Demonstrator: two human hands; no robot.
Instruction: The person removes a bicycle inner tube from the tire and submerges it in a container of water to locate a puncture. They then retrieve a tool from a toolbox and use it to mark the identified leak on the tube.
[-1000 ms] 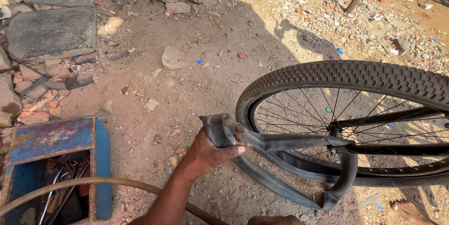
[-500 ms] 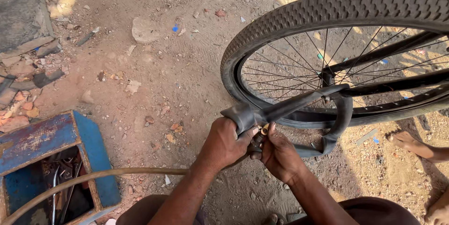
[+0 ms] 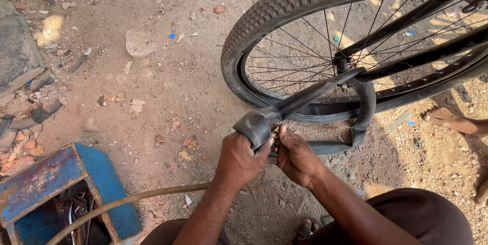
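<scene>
Blue wooden toolbox (image 3: 71, 194) sits bottom left with metal tools inside; a tan hose (image 3: 132, 202) arcs over it toward the left wrist. Bare foot (image 3: 452, 121) of another person at right edge, near the wheel. Bicycle wheel (image 3: 325, 1) stands upright just beyond the hands, spokes and frame bars crossing behind the inner tube.

Ground is dry packed dirt (image 3: 168, 72), outdoors, littered with stones, brick bits and a stone slab (image 3: 18, 51) at left. Hard sun with shadows.

Inner tube (image 3: 315, 95) is black and limp. Its long run goes from the hands at centre up-right to the hub, then loops down and back left.

Left hand (image 3: 241, 161) is closed around the folded tube end. Right hand (image 3: 295, 156) pinches the tube at the same spot, touching the left; what sits between the fingertips is too small to tell.
</scene>
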